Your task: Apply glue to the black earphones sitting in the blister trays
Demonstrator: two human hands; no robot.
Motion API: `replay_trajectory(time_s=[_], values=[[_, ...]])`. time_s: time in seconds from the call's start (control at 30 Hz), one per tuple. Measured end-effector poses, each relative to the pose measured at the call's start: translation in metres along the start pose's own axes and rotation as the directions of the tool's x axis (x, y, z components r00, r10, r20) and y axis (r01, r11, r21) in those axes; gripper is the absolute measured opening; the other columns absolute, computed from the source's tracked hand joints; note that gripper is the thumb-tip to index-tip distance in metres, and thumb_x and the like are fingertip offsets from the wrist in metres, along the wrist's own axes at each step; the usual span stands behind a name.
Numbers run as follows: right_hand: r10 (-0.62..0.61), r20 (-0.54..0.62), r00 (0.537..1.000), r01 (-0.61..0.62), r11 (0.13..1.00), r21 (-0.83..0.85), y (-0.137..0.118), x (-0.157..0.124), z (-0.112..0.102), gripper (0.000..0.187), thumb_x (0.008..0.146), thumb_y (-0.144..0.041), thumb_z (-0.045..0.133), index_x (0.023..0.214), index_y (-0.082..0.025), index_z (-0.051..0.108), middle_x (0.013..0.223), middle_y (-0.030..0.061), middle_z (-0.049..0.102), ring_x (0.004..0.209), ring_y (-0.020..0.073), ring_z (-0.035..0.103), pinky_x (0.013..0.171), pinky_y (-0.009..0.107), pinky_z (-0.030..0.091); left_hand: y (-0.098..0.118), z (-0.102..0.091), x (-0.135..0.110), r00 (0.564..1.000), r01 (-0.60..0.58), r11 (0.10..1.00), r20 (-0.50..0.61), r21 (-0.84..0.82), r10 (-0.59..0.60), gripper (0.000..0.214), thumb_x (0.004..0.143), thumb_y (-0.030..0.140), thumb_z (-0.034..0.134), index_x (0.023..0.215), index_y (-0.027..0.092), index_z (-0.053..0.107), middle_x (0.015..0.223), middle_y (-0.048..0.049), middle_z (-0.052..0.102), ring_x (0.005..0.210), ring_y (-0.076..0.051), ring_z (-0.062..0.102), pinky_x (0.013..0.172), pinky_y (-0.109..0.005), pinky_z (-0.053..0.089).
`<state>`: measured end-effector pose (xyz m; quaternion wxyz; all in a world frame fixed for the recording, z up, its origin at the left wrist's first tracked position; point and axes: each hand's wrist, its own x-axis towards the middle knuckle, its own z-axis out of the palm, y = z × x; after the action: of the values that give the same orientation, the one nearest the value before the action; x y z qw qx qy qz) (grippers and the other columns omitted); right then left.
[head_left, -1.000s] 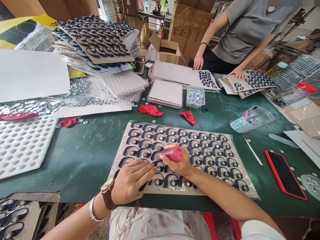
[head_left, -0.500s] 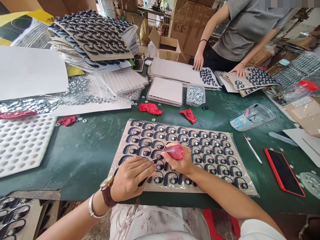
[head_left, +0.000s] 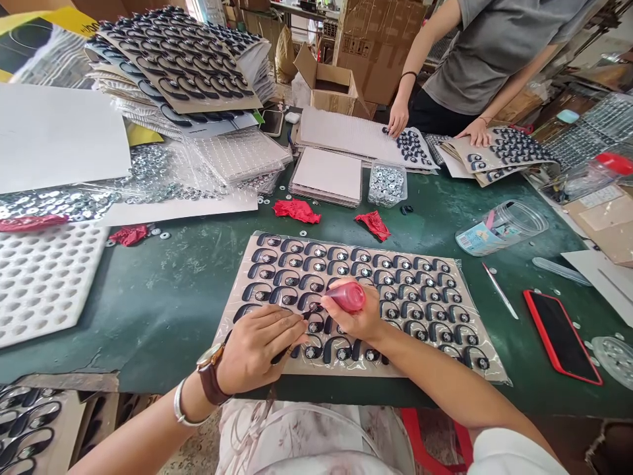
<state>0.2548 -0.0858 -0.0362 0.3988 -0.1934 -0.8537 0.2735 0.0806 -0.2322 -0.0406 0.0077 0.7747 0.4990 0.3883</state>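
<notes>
1. Your right hand (head_left: 360, 320) is wrapped around a red translucent bottle (head_left: 347, 297), with its rounded end facing up and its narrow end angled down and left. The grip looks chosen for fine aim; you hide the tip, so contact cannot be confirmed.

2. Your left hand (head_left: 260, 349) lies palm down at lower centre, fingers pressed together. It probably steadies the work beside the bottle. Whether it pinches anything underneath, I cannot tell.

3. Both hands are over a flat tan card sheet with glossy clear film (head_left: 241, 285), at centre and lower centre of the frame. It lies squarely before you, presumably so that every row stays within reach.

4. The sheet carries rows of smooth black hook-shaped pieces with round silvery centres (head_left: 342, 354). The regular spacing likely keeps the pieces apart.

5. The dark green, scuffed bench (head_left: 163, 303) supports the sheet. Above it sits a clear plastic tub of silvery ring-shaped discs (head_left: 388, 185), whose walls contain the loose metal.

6. At left lies a matt white dimpled tray (head_left: 49, 284); at right, a black-screened phone with a red edge (head_left: 562, 336), well apart from your hands.
</notes>
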Motion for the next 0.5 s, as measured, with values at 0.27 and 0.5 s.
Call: replay_trajectory(time_s=[0.27, 0.5], values=[[-0.022, 0.01, 1.0, 0.022, 1.0, -0.005, -0.0017, -0.0007, 0.0007, 0.014, 0.081, -0.031, 0.067, 0.076, -0.019, 0.062, 0.068, 0.0029, 0.069, 0.057, 0.0159, 0.067, 0.055, 0.026, 0.055, -0.0001, -0.0016, 0.0071, 0.998, 0.029, 0.998, -0.052, -0.055, -0.032, 0.022, 0.086, 0.011, 0.061, 0.108, 0.014, 0.063, 0.095, -0.0058, 0.074, 0.083, -0.018, 0.071, 0.077, -0.032, 0.057], [0.019, -0.001, 1.0, -0.019, 1.0, 0.003, 0.0039, -0.0041, 0.0012, 0.011, 0.08, -0.029, 0.069, 0.079, -0.02, 0.062, 0.073, 0.0023, 0.07, 0.061, 0.0163, 0.068, 0.059, 0.027, 0.056, -0.0044, -0.0025, 0.0085, 0.994, 0.072, 0.991, -0.075, -0.116, -0.081, 0.019, 0.085, 0.009, 0.063, 0.103, 0.015, 0.064, 0.092, -0.0043, 0.075, 0.081, -0.016, 0.071, 0.076, -0.03, 0.056]])
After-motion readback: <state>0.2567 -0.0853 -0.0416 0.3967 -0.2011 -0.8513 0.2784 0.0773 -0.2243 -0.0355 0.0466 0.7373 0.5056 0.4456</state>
